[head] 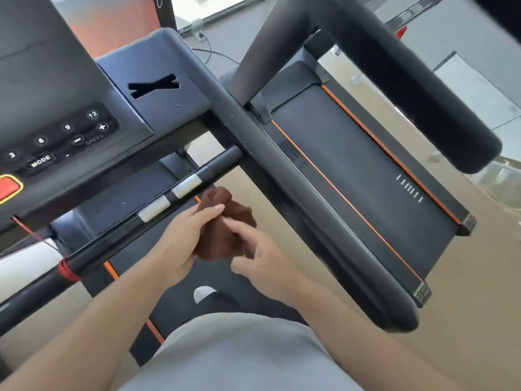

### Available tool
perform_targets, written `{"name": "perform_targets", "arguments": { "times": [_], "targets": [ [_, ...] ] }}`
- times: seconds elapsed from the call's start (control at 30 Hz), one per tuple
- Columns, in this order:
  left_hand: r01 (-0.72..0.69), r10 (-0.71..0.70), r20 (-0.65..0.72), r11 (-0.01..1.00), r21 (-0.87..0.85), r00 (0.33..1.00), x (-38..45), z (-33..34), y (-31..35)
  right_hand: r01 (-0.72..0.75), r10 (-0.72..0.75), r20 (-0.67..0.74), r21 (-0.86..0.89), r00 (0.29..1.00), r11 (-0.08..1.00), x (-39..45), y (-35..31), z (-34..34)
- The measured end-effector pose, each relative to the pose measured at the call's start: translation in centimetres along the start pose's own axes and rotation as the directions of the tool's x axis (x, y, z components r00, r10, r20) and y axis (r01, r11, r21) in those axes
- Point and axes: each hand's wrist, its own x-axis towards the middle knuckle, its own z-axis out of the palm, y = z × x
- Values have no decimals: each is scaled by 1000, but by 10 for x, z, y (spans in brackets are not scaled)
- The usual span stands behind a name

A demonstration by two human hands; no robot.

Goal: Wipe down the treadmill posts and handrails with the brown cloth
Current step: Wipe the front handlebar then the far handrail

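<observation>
Both hands work the brown cloth just above your lap, over the treadmill belt. Your left hand grips the bunched cloth with fingers curled over its upper edge; your right hand has loosely bent fingers touching the cloth's right side, and whether it pinches the fabric cannot be told. The cloth touches no rail. Just beyond the left hand lies the front crossbar with its silver sensor plates, its long axis running from lower left to upper right. Beside the right hand, the right handrail runs from the console down toward you at the lower right, well within reach. Judged from this layout, the crossbar is nearest the left hand, so carry the cloth up and left and stroke along the bar's axis. Farther off, the right post rises from the deck, and a second padded rail crosses the upper right.
</observation>
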Motion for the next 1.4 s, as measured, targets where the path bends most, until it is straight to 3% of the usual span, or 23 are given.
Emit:
{"name": "perform_targets", "arguments": {
  "times": [0.1,0.17,0.23,0.27,0.43,0.57,0.67,0.77,0.83,0.9,1.07,1.27,1.4],
  "targets": [
    [-39,44,-99,998,48,994,-3,7,-8,1,-2,85,16,996,1000,-14,0,-15],
    [-109,125,-122,986,129,985,-10,17,-9,33,-31,-56,20,998,999,-22,0,-27],
    [-182,206,-101,963,200,973,-18,28,-8,85,-97,-256,-57,962,995,-28,0,-45],
    [-214,236,-79,952,219,968,-22,34,-7,103,-133,-288,-117,948,988,-29,1,-55],
    [-343,360,-9,897,279,933,-46,66,-11,66,-78,-30,-291,997,954,-34,17,-96],
    [-399,446,-97,864,308,890,-63,88,-25,91,-104,-57,-189,993,978,-56,24,-104],
    [-490,569,-268,815,310,777,-73,97,-34,96,-107,-75,-137,991,986,-69,34,-110],
    [-554,680,-360,732,397,639,-82,104,-39,136,-184,-81,-404,980,904,-79,45,-115],
    [-559,730,-355,679,475,584,-85,111,-44,165,-252,-75,-573,965,803,-86,50,-117],
    [-555,758,-353,646,523,549,-86,119,-46,158,-286,-108,-627,952,763,-93,55,-121],
    [-471,809,-295,548,692,508,-87,124,-49,174,-304,-221,-465,927,868,-116,59,-153],
    [-451,828,-222,483,751,516,-90,140,-38,223,-253,-55,-314,966,923,-160,50,-181],
    [-522,869,-167,422,741,466,-58,170,-13,167,-231,-233,-265,945,950,-168,32,-208]
  ]
}}
